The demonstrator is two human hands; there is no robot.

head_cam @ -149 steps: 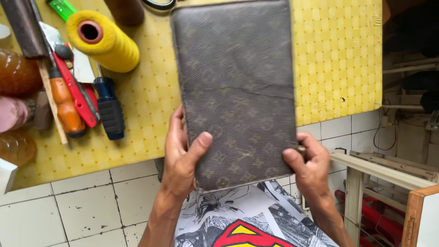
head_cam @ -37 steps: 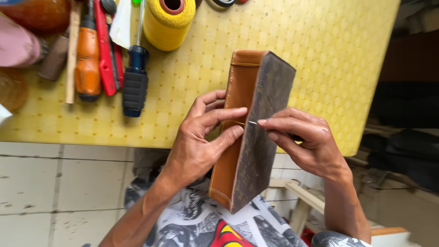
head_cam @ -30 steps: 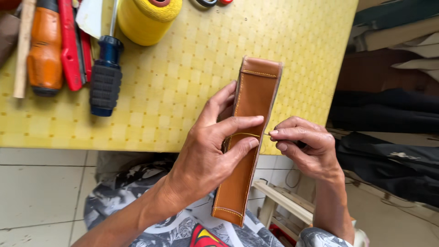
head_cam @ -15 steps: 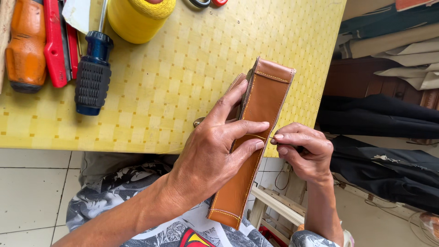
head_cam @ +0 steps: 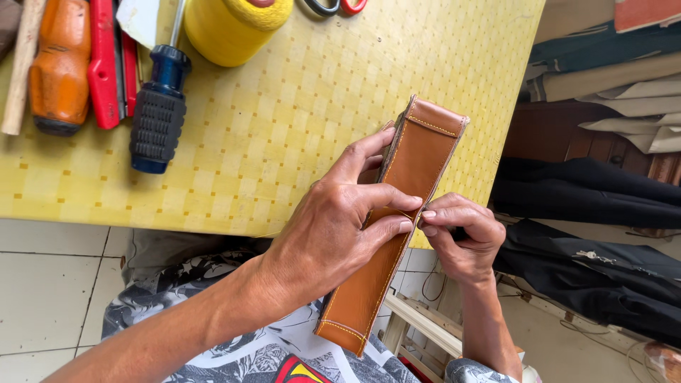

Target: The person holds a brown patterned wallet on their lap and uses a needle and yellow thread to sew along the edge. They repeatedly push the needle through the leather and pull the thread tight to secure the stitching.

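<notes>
Tan leather, smooth and edged with one line of pale stitching on each long side, fills the near middle of the head view: a single folded leather case (head_cam: pixel 394 234) seen spine-on, a long narrow strip with rounded corners. Its long axis runs from low near the person's patterned shirt (head_cam: pixel 234 351) up and slightly rightward, the top end resting over the front edge of the yellow table (head_cam: pixel 298 128). Two bare hands work it. The left hand (head_cam: pixel 333 234) wraps the case from the left, its fingers (head_cam: pixel 386 202) curled across the spine and clamped on the leather. The right hand (head_cam: pixel 461 234) sits just beside it at the right edge, thumb and forefinger pinched tightly together against the seam; whether anything thin is held between them cannot be told.

Beyond the hands, the table wears a woven-looking yellow checked cover. Along its far side lie one screwdriver (head_cam: pixel 157 106) with a ribbed black-and-blue grip, one red-handled tool (head_cam: pixel 106 64), one glossy orange handle (head_cam: pixel 60 67) and one pale wooden stick (head_cam: pixel 25 67). A single fat cone of yellow thread (head_cam: pixel 230 28) stands near them, and one pair of scissor loops (head_cam: pixel 333 6), black and red, shows at the top edge. White floor tiles (head_cam: pixel 50 291) lie left; folded dark fabrics (head_cam: pixel 603 191) are stacked right.
</notes>
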